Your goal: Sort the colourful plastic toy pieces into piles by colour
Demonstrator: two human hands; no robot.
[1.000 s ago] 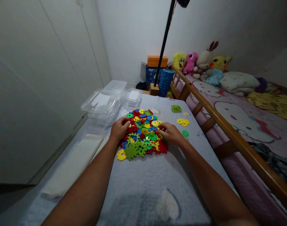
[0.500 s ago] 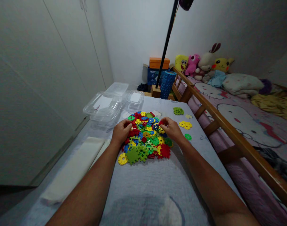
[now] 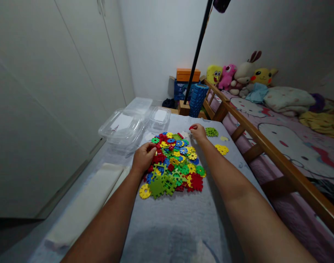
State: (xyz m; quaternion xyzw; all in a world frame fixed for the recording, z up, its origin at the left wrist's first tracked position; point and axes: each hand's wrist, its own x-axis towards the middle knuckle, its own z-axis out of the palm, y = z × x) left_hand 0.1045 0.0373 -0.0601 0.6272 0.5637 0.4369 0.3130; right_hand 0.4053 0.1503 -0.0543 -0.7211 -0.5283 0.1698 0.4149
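Note:
A heap of plastic interlocking building pieces in red, yellow, green and blue lies on the cloth-covered table. At the heap's left edge my left hand rests with curled fingers against red pieces; what its fingertips hold, if anything, is hidden. Beyond the heap's far right side, my right hand pinches a small red building piece between thumb and fingers. Just right of that hand sits a group of green pieces, with a group of yellow pieces nearer to me. My right forearm passes beside the heap.
Clear plastic boxes stand at the table's far left. A folded white cloth lies along the left side. Along the right runs a wooden bed rail. A black pole on a wooden base rises behind the table.
My right hand has moved from the heap to a spot beyond its far right, carrying a red piece. My left hand stays at the heap's left edge. The view has shifted slightly.

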